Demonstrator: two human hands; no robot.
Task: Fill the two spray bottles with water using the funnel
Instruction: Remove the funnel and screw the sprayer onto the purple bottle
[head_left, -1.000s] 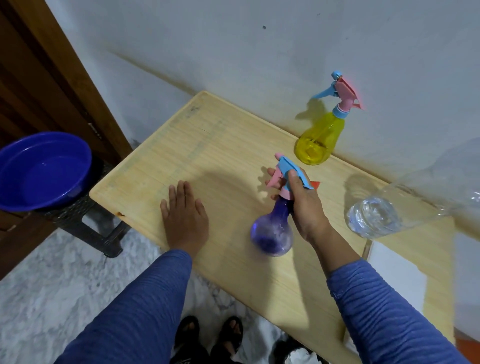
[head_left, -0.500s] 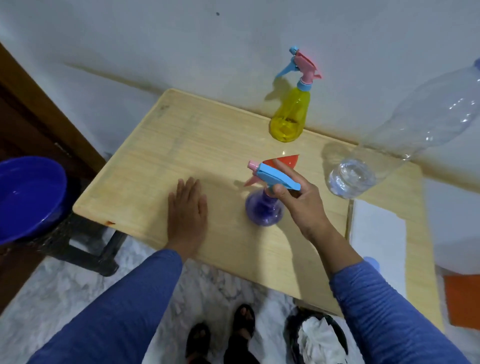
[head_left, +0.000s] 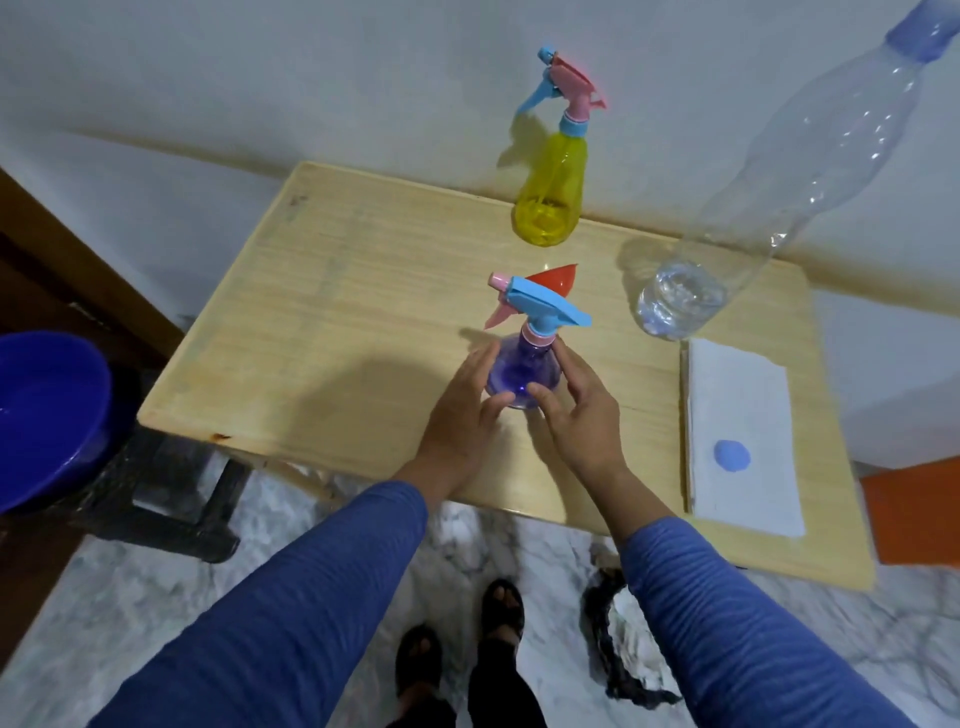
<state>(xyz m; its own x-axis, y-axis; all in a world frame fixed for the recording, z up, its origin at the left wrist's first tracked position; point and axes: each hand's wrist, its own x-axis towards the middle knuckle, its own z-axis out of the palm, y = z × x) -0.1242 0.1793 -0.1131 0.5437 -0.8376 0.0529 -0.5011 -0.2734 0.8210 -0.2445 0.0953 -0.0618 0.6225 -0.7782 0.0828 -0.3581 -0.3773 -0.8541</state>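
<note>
On the wooden table (head_left: 322, 332), near its front edge, the purple spray bottle (head_left: 522, 371) stands upright with its blue-and-pink trigger head fitted. Liquid level inside it cannot be determined. The left hand (head_left: 460, 415) and the right hand (head_left: 584, 410) flank the bottle's base, fingers relaxed and slightly spread; fingertips of both meet the lower body, and neither hand closes around it. Just behind the bottle lies the red funnel (head_left: 553, 278), partly hidden by the trigger head.

The yellow spray bottle (head_left: 550, 200) stands upright at the table's rear edge against the wall, head fitted; it appears empty. To the right, a large clear plastic bottle (head_left: 769, 187) stands with a blue cap and a shallow layer of water at the bottom. A white paper sheet (head_left: 740, 431) at the right carries one small blue cap (head_left: 731, 455). A blue basin (head_left: 47, 421) sits on a dark stool left of the table.

Count: two spray bottles, one funnel, one clear bottle, one basin.
</note>
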